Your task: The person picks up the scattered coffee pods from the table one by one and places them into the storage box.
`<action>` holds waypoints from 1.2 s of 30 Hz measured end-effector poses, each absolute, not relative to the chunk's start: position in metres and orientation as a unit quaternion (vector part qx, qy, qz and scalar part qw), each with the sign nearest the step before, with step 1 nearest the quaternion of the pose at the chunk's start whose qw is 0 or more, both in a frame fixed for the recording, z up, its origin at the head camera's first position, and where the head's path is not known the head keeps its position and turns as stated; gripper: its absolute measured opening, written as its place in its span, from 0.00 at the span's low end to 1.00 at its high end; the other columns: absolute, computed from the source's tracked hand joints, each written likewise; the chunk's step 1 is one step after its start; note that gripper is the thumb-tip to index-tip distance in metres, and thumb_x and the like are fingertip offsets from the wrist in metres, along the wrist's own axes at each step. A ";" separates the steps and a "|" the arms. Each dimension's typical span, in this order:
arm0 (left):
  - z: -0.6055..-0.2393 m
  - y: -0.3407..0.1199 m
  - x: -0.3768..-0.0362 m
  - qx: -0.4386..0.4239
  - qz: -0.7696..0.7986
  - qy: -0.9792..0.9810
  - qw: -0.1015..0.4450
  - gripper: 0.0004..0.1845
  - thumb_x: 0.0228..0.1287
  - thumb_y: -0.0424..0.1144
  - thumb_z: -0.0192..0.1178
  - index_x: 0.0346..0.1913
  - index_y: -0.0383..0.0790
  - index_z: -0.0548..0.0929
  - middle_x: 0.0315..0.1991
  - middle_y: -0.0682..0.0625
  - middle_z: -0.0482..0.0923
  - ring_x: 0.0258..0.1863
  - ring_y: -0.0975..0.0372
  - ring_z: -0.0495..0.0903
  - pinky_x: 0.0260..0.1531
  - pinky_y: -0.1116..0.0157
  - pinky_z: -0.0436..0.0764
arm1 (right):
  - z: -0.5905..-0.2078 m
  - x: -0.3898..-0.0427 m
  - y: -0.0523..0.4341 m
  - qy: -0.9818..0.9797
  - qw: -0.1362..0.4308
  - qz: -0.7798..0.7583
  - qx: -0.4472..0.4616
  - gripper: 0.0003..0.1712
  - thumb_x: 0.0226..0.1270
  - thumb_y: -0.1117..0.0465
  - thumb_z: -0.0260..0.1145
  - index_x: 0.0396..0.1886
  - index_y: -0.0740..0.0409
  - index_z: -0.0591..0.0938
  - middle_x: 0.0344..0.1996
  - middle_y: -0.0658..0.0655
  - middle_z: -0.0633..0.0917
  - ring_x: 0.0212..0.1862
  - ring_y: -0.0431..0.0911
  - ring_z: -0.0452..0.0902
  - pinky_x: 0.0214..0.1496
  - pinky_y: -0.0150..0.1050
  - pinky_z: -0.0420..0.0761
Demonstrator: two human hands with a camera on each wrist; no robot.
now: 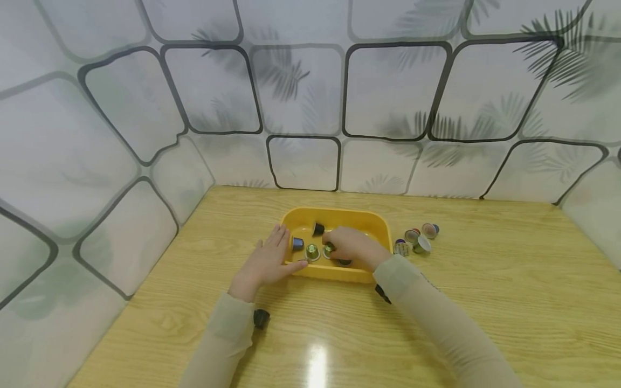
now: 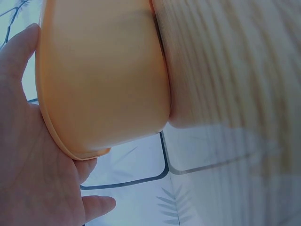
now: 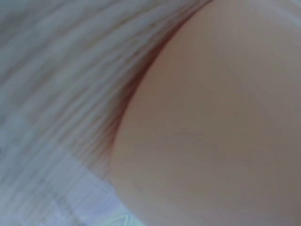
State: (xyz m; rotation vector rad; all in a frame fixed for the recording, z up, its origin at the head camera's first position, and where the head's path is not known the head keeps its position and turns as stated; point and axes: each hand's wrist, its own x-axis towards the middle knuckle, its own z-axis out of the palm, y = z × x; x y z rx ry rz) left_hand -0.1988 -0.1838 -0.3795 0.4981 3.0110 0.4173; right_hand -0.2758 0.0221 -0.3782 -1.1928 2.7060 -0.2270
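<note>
A yellow plastic tray stands on the table. My left hand lies along its left end, fingers fairly straight over the rim and thumb at the front edge; the left wrist view shows the palm against the tray's wall. Reaching in over the right side, my right hand pinches a green coffee capsule close to the tray floor. Beside it sit another green capsule, a blue capsule and a black capsule. A dark capsule is partly hidden below the right hand.
Several capsules form a loose group right of the tray. One black capsule lies by the left sleeve, and a dark object peeks out beside the right sleeve. Patterned walls border the wooden table at the back and sides.
</note>
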 end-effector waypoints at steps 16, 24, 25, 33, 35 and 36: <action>-0.380 -0.183 -0.200 0.160 0.136 0.977 0.032 0.48 0.57 0.66 0.44 0.67 0.30 0.46 0.68 0.41 0.39 0.67 0.55 0.34 0.58 0.45 0.46 | -0.368 -0.274 0.029 0.911 0.101 -0.110 -0.383 0.21 0.55 0.61 0.65 0.50 0.62 0.77 0.45 0.56 0.79 0.45 0.48 0.75 0.46 0.41 0.74; -0.380 -0.183 -0.200 0.159 0.133 0.978 0.030 0.49 0.56 0.67 0.42 0.67 0.30 0.46 0.68 0.41 0.39 0.67 0.55 0.34 0.58 0.45 0.46 | -0.356 -0.270 0.032 0.909 0.089 -0.112 -0.390 0.22 0.56 0.61 0.65 0.51 0.63 0.75 0.46 0.59 0.79 0.46 0.50 0.75 0.46 0.42 0.74; -0.380 -0.183 -0.200 0.159 0.134 0.978 0.030 0.49 0.57 0.67 0.43 0.67 0.30 0.47 0.68 0.41 0.39 0.67 0.55 0.34 0.58 0.45 0.46 | -0.354 -0.270 0.032 0.909 0.088 -0.113 -0.392 0.22 0.57 0.61 0.64 0.51 0.64 0.75 0.46 0.59 0.79 0.46 0.50 0.75 0.46 0.42 0.74; -0.379 -0.182 -0.199 0.158 0.143 0.977 0.027 0.47 0.58 0.64 0.46 0.67 0.30 0.47 0.68 0.41 0.40 0.67 0.54 0.35 0.58 0.44 0.46 | -0.350 -0.266 0.041 0.906 0.070 -0.119 -0.400 0.23 0.57 0.60 0.64 0.52 0.65 0.75 0.47 0.59 0.78 0.48 0.51 0.73 0.49 0.43 0.72; -0.379 -0.182 -0.199 0.156 0.140 0.977 0.028 0.47 0.57 0.64 0.46 0.67 0.31 0.47 0.68 0.41 0.39 0.67 0.55 0.34 0.58 0.45 0.45 | -0.351 -0.266 0.045 0.906 0.064 -0.124 -0.399 0.24 0.56 0.60 0.65 0.52 0.65 0.75 0.48 0.59 0.78 0.49 0.51 0.73 0.49 0.43 0.72; -0.379 -0.182 -0.198 0.156 0.141 0.977 0.028 0.47 0.57 0.64 0.46 0.67 0.30 0.47 0.68 0.41 0.39 0.67 0.55 0.35 0.59 0.45 0.45 | -0.351 -0.267 0.047 0.906 0.062 -0.127 -0.400 0.23 0.56 0.60 0.65 0.51 0.65 0.75 0.48 0.59 0.78 0.49 0.51 0.73 0.49 0.43 0.72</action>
